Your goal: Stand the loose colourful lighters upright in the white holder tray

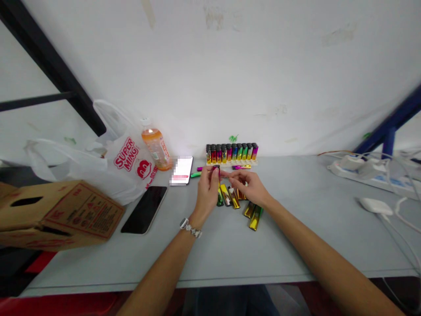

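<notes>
My left hand [208, 186] is closed around a lighter [216, 168], held upright with its dark top showing above the fingers. My right hand [249, 186] meets it from the right, thumb and fingers pinched together close to that lighter; what they hold, if anything, is too small to make out. Loose metallic lighters [235, 197] in gold, green and silver lie beneath both hands, and more gold ones [254, 218] lie just under the right wrist. Behind the hands, rows of coloured lighters with black tops [232, 152] stand in a pale tray [255, 165].
Against the wall stand an orange drink bottle [157, 147] and a white plastic bag [108, 175]. A lit phone [181, 170], a dark phone [144, 210] and a cardboard box [82, 215] are at left. To the right are a power strip [371, 171] and a white charger [376, 205] with cables.
</notes>
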`<state>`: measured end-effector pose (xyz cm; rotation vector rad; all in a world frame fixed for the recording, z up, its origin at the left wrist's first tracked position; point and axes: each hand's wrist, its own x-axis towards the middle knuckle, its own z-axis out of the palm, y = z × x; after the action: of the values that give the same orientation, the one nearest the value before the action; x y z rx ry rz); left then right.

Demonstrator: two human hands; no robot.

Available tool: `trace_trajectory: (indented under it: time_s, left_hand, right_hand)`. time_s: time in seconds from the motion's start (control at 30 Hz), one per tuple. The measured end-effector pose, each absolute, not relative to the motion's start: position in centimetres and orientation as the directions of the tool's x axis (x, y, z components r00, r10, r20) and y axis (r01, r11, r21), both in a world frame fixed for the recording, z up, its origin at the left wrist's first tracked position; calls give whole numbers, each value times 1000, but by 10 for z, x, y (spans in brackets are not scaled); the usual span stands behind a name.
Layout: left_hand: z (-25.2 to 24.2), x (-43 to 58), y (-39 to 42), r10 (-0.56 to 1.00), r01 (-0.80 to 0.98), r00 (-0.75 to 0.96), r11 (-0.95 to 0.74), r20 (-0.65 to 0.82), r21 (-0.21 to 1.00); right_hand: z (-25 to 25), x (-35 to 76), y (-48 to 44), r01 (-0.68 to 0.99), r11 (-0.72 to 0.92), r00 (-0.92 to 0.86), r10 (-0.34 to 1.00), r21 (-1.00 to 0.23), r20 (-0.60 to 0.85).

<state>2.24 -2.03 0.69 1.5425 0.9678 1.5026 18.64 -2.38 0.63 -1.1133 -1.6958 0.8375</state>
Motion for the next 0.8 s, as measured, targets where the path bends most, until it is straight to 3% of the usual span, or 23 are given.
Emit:
trace_trajectory:
  time_s: [0.2,0.5,0.8]
  left_hand:
    - [15,26,-27,967,-150,68,-234,246,961]
    - [6,22,-23,950,177,-96,-279,298,944]
    - [7,23,-26,937,226,-65,-320,342,920]
  right_hand:
    - [2,187,-25,322,352,-145,936,-879,321]
    - [0,181,-28,341,297,-143,954,-892,263]
    - [-1,179,-28,351,270,-134,962,-897,237]
